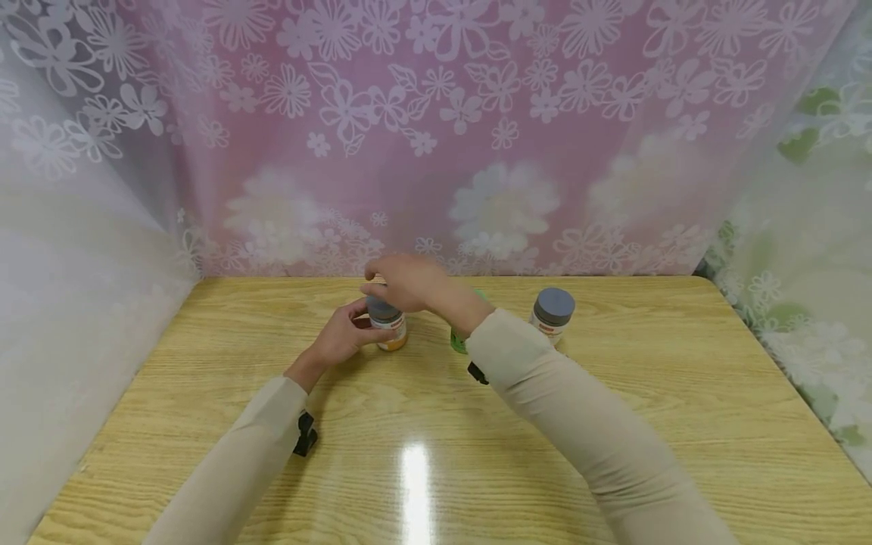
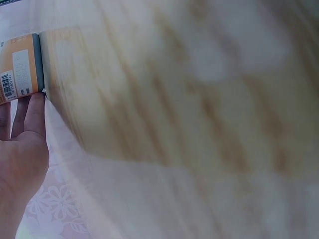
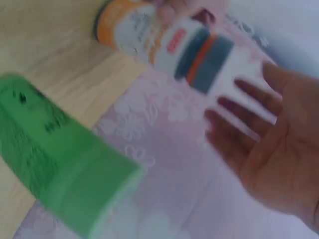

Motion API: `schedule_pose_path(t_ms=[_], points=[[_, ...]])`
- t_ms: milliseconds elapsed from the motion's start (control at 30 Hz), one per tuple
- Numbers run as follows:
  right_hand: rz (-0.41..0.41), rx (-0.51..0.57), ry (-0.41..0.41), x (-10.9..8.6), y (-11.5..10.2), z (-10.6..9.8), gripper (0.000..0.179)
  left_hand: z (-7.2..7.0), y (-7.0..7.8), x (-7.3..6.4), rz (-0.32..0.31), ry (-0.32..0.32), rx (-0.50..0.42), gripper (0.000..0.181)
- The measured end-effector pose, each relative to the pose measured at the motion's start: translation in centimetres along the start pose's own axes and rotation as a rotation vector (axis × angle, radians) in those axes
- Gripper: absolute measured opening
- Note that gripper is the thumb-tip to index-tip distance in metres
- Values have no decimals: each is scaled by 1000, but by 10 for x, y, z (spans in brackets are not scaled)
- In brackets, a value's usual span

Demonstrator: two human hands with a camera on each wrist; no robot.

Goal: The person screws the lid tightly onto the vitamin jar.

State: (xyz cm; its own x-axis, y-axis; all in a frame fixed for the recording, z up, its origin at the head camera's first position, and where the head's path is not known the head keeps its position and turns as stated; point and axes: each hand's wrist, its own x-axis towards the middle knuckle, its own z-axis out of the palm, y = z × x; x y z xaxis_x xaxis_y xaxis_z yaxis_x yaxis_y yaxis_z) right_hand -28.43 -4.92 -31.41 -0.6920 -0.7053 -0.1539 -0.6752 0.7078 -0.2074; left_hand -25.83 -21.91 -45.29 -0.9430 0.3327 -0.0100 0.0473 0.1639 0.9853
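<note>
A jar (image 1: 393,342) with an orange and white label and a dark grey lid (image 1: 381,309) stands upright near the table's back edge. My left hand (image 1: 342,334) grips its side, with the thumb across the label. The left wrist view shows part of the jar (image 2: 22,67), its barcode, and the left hand (image 2: 25,159). Above the lid hovers my right hand (image 1: 409,281). Its fingers are spread in the right wrist view, where the hand (image 3: 279,144) is apart from the lid (image 3: 213,63). An orange band shows round that lid.
A green bottle (image 3: 60,149) stands right of the gripped jar, partly behind the right forearm in the head view. Farther right is a second jar (image 1: 555,309) with a dark grey lid. A patterned curtain (image 1: 436,151) hangs behind the wooden table (image 1: 354,469).
</note>
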Motion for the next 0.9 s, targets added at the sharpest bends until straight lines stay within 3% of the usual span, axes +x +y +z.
schedule_pose_path(t_ms=[133, 267, 467, 767, 900], points=[[-154, 56, -123, -2, 8, -9, 38, 0, -1, -1, 11, 1, 3, 54], [-193, 83, -188, -3, 11, -9, 39, 0, 0, -2, 15, 2, -10, 54], [-135, 66, -159, -1, 5, -5, 39, 1, 0, -2, 13, 8, -1, 54], [31, -23, -39, 1, -7, 2, 38, 0, 1, -2, 30, -8, -21, 60], [81, -90, -24, 4, -6, 4, 45, 0, 0, -3, 37, -20, -26, 59]])
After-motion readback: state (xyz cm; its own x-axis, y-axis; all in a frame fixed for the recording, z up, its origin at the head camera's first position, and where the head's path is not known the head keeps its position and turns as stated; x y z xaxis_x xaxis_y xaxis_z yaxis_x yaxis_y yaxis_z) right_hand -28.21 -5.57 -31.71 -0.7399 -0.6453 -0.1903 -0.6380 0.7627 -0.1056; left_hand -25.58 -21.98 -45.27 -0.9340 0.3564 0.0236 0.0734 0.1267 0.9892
